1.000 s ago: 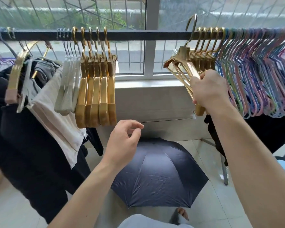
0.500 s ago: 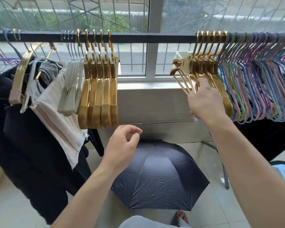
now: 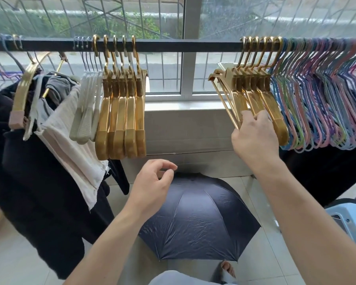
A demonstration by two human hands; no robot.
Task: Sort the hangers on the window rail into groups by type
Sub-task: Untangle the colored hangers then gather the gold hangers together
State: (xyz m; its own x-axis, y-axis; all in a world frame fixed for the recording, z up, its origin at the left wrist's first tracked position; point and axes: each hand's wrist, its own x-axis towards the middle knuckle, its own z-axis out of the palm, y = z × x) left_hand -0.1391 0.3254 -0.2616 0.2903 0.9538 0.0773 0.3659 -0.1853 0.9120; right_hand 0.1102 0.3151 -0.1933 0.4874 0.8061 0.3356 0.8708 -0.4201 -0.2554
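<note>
A black window rail (image 3: 173,46) carries several groups of hangers. Left of centre hang several gold hangers (image 3: 121,120), with pale grey-white hangers (image 3: 86,112) beside them. At the right hangs a second gold bunch (image 3: 253,83), touching a long row of thin coloured hangers (image 3: 321,99). My right hand (image 3: 253,138) reaches up to the lower arms of the right gold bunch, its fingertips pinching them. My left hand (image 3: 150,186) hovers below the rail's bare middle, fingers loosely curled and holding nothing.
Dark and white clothes (image 3: 39,161) hang on hangers at the far left, one of them a gold hanger (image 3: 23,93). An open dark umbrella (image 3: 197,219) lies on the tiled floor below. A light blue stool (image 3: 351,221) stands at the right edge.
A second ago my right hand held a gold hanger lifted with its hook above the rail. That hook now sits on the rail with the right gold bunch. My left hand barely moved.
</note>
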